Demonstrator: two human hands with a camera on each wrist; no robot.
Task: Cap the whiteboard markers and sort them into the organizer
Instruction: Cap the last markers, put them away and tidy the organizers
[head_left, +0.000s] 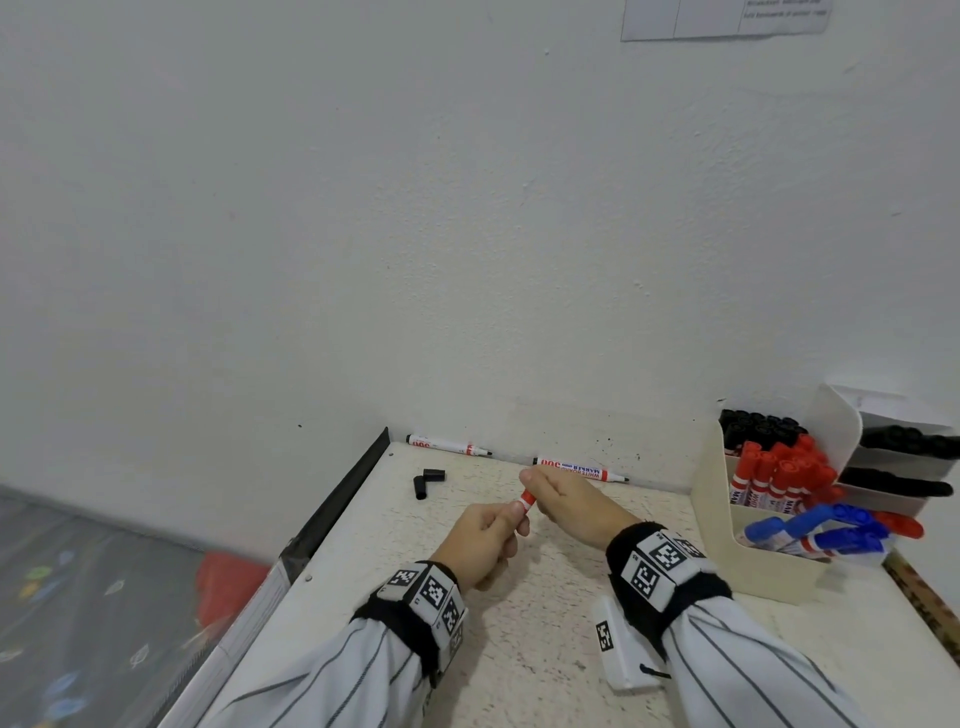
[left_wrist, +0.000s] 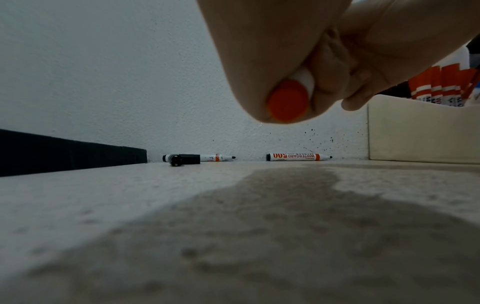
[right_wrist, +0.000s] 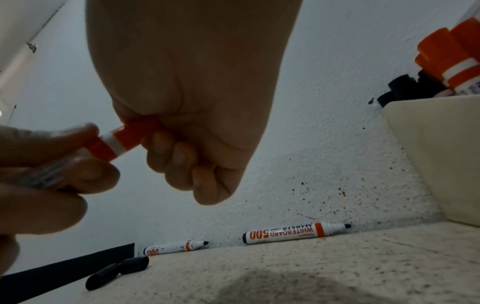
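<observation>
Over the table's middle, my left hand (head_left: 483, 538) grips the barrel of a red whiteboard marker (head_left: 526, 501), and my right hand (head_left: 566, 496) is fisted round its red cap (right_wrist: 139, 131). The cap sits on the marker's tip end. The marker's round red rear end (left_wrist: 287, 100) shows under my left hand's fingers (left_wrist: 330, 86). Two uncapped black-tipped markers (head_left: 449, 445) (head_left: 579, 469) lie along the wall. Two loose black caps (head_left: 428, 480) lie at the back left. The cream organizer (head_left: 727, 525) at right holds black, red and blue capped markers.
A grey tiered holder (head_left: 904, 460) with black markers stands behind the organizer. A white tagged block (head_left: 618, 649) lies under my right wrist. A black strip (head_left: 337, 499) edges the table's left side, with floor and a red object (head_left: 228, 582) beyond. The wall closes the back.
</observation>
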